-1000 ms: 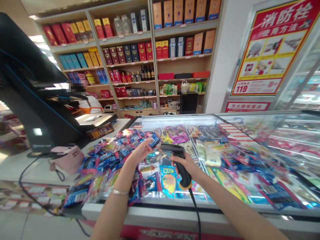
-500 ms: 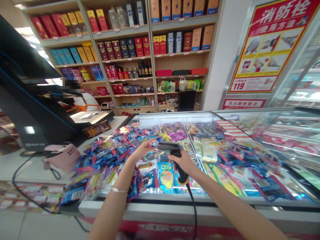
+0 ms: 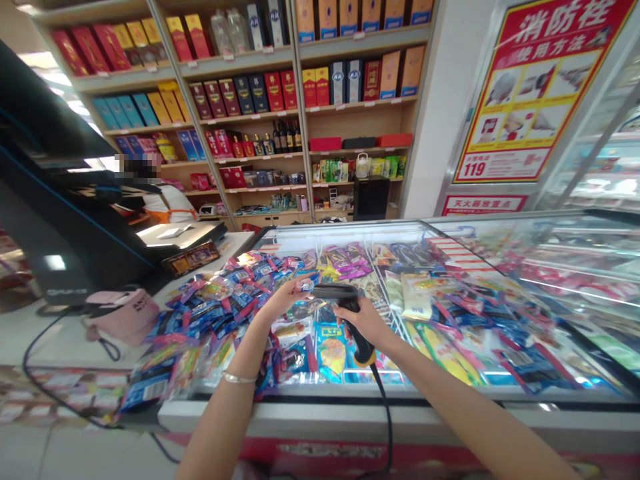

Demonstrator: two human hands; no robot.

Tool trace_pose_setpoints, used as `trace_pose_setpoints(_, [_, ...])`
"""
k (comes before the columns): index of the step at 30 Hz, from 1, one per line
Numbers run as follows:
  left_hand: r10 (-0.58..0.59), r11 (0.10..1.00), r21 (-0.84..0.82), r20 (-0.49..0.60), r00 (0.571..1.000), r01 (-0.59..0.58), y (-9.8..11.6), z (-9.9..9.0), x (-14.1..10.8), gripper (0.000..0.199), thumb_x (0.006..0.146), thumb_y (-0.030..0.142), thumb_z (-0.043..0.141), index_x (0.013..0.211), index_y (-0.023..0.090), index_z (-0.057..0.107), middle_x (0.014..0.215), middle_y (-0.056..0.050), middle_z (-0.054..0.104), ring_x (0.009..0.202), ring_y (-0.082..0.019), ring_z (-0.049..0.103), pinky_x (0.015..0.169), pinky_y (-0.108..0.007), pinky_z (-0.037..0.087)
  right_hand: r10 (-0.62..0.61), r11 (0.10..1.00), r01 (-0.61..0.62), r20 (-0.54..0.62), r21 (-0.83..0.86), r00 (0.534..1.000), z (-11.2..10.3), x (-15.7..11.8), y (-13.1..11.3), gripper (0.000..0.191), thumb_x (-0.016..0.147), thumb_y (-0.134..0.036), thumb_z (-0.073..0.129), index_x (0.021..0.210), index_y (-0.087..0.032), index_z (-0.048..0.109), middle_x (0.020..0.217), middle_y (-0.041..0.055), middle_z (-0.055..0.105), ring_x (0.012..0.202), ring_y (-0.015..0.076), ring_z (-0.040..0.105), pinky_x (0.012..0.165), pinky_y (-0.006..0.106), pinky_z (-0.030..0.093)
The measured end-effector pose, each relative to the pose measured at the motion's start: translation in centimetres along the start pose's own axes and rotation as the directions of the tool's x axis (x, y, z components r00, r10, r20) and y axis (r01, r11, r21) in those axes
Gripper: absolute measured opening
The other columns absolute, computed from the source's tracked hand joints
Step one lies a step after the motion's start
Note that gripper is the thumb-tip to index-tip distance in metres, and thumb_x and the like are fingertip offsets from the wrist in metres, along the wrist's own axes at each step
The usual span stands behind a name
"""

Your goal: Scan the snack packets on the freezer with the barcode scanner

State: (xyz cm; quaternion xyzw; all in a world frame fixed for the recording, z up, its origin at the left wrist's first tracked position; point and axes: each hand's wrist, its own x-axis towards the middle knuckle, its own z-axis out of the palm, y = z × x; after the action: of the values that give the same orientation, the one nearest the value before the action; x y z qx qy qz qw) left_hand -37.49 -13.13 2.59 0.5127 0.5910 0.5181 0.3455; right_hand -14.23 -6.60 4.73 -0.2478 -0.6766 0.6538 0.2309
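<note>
My right hand (image 3: 366, 321) is wrapped round the grip of a black corded barcode scanner (image 3: 336, 292), whose head points left. In front of the scanner's head, my left hand (image 3: 286, 295) pinches a small blue-and-white snack packet (image 3: 306, 284), partly hidden behind the fingers and scanner. Beneath both hands is a glass-topped freezer (image 3: 210, 412). A heap of blue and pink snack packets (image 3: 210, 319) lies to the left of my left arm. Below the scanner is a bright blue packet (image 3: 331, 353) with a yellow picture.
At the left, a pink pouch (image 3: 123, 312) sits on the white counter (image 3: 30, 333) beside a dark checkout screen (image 3: 65, 200). A person (image 3: 167, 201) is behind the counter. Shelves (image 3: 250, 120) of boxes line the back wall. The scanner's cable (image 3: 386, 413) hangs over the freezer's front edge.
The view has shifted slightly. Both hands keep nearly the same place, with the scanner still held facing the small packet.
</note>
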Motion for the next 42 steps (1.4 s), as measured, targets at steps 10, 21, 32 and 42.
trace_pose_setpoints(10, [0.269,0.963,0.052,-0.081,0.96,-0.265,2.8,0.7,0.5,0.068,0.077,0.04,0.066,0.138,0.018,0.047,0.131,-0.012,0.057,0.111,-0.025,0.06,0.099,-0.044,0.046,-0.065,0.956,0.103,-0.144,0.273,0.987,-3.8,-2.0,-2.3,0.022,0.063,-0.034,0.071,0.065,-0.015,0.06,0.055,0.0001,0.061,0.035,0.0105,0.051,0.035,0.022,0.041])
trace_pose_setpoints(21, [0.358,0.878,0.352,-0.033,0.933,-0.325,4.9,21.1,2.6,0.052,0.082,0.012,0.05,0.132,0.026,0.053,0.124,-0.008,0.063,0.117,-0.025,0.057,0.1,-0.043,0.044,-0.027,0.904,0.249,-0.533,0.348,0.846,-20.9,-12.9,-0.5,0.024,0.063,-0.031,0.075,0.073,-0.015,0.061,0.058,-0.0003,0.061,0.036,0.0093,0.05,0.031,0.02,0.039])
trace_pose_setpoints(32, [0.401,0.86,0.376,-0.079,0.913,-0.345,6.1,33.6,6.9,0.044,0.09,0.041,0.049,0.131,0.025,0.053,0.149,-0.01,0.037,0.139,-0.025,0.032,0.112,-0.043,0.029,0.102,0.819,0.255,-0.568,0.515,0.817,-29.7,-13.9,3.8,0.015,0.07,-0.026,0.068,0.072,-0.016,0.056,0.055,-0.002,0.055,0.039,0.0074,0.046,0.035,0.017,0.04])
trace_pose_setpoints(42, [0.386,0.827,0.456,-0.034,0.922,-0.329,6.0,34.9,7.7,0.066,0.088,0.048,0.048,0.147,0.025,0.028,0.15,-0.013,0.037,0.141,-0.03,0.027,0.113,-0.054,0.021,0.102,0.823,0.265,-0.589,0.503,0.802,-30.8,-13.1,4.2,0.02,0.071,-0.032,0.068,0.07,-0.017,0.053,0.058,-0.0016,0.055,0.042,0.0085,0.048,0.038,0.02,0.04])
